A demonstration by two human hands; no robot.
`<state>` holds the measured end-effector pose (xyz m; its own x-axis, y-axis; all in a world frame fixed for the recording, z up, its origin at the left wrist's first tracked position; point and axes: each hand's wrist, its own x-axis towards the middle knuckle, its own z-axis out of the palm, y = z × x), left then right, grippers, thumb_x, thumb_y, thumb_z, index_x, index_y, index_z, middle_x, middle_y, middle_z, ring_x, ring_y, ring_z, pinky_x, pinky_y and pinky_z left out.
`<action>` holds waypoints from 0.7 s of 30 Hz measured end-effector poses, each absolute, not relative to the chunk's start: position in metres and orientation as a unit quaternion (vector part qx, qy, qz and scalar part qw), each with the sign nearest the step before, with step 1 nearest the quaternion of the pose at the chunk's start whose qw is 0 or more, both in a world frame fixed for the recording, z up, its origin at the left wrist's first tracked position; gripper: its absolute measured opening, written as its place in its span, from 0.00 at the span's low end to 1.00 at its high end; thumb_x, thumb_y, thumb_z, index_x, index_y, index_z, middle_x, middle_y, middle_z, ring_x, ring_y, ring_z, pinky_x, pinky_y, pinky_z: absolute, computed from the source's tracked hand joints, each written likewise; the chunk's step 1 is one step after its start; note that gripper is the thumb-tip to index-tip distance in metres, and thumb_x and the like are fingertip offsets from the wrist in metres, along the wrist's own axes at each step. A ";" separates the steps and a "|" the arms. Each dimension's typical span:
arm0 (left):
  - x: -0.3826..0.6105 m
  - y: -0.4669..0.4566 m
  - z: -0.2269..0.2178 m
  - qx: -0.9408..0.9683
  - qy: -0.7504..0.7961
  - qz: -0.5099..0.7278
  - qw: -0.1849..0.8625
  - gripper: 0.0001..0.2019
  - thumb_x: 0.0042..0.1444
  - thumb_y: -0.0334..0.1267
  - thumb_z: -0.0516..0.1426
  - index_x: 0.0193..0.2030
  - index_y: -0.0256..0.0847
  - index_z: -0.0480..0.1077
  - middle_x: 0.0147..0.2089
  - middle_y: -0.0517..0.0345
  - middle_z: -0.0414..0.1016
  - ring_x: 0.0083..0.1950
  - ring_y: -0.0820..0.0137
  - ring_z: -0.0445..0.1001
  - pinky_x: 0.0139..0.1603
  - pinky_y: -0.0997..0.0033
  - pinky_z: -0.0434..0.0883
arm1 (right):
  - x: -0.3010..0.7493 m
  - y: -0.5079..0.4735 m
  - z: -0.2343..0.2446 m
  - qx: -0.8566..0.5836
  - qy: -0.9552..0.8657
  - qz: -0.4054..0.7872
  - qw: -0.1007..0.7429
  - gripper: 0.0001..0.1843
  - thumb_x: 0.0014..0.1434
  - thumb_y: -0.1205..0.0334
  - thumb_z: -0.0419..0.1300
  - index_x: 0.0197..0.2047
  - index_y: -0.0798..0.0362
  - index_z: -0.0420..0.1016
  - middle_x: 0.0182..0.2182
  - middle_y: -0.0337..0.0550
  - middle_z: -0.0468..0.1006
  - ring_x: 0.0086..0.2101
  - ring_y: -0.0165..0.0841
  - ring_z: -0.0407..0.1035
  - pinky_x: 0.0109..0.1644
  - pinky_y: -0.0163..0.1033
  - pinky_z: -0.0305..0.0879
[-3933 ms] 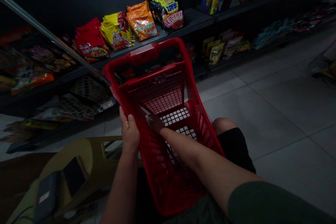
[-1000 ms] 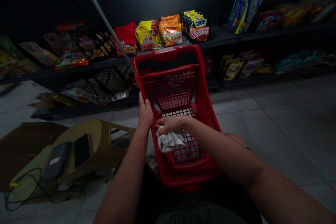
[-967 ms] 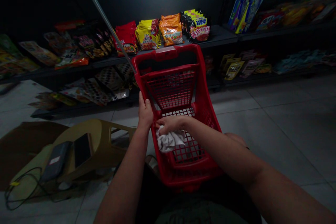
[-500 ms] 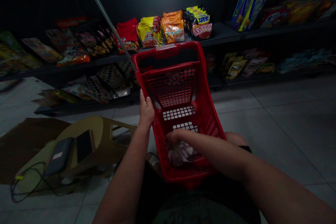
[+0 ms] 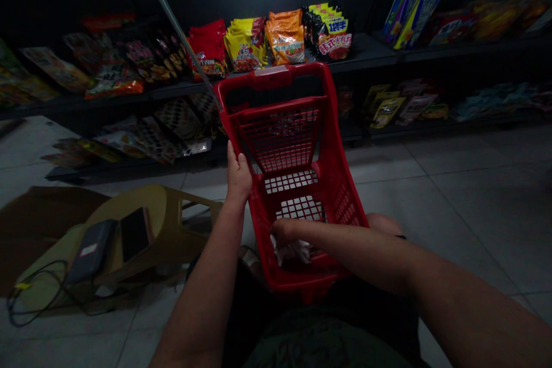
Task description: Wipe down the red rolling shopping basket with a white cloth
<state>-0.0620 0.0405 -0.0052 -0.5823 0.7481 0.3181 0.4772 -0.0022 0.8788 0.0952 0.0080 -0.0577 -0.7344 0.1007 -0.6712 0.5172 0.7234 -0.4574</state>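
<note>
Looking down from the head view, the left hand (image 5: 238, 179) clasps the basket's left rim, fingers pressed together, while the right hand (image 5: 288, 231) curls over a crumpled white cloth (image 5: 292, 253) at the near end of the red basket (image 5: 280, 132) floor, its fingers bunched on the cloth, though whether they pinch it cannot be told. Beyond the basket's far rim, snack packets (image 5: 284, 39) stand on a dark shelf (image 5: 366, 49). Left of the basket, a yellow plastic seat (image 5: 157, 224) carries a phone (image 5: 135, 234) and a dark pouch (image 5: 92, 251), with a cable (image 5: 30, 293) looping on the tiled floor (image 5: 452, 195).
</note>
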 end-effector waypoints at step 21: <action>-0.068 0.032 -0.007 0.418 0.693 0.577 0.112 0.29 0.68 0.42 0.47 0.74 0.41 0.50 0.75 0.48 0.54 0.74 0.65 0.55 0.74 0.59 0.53 | 0.131 -0.039 -0.046 0.103 0.918 -0.195 0.329 0.03 0.50 0.68 0.63 0.26 0.51 0.76 0.33 0.46 0.83 0.32 0.43 0.77 0.31 0.45 0.72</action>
<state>-0.0677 0.0316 -0.0074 -0.6257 0.7084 0.3266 0.4494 -0.0149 0.8932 0.1314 -0.0387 -0.0459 -0.7625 0.0613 -0.6440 0.3176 0.9027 -0.2901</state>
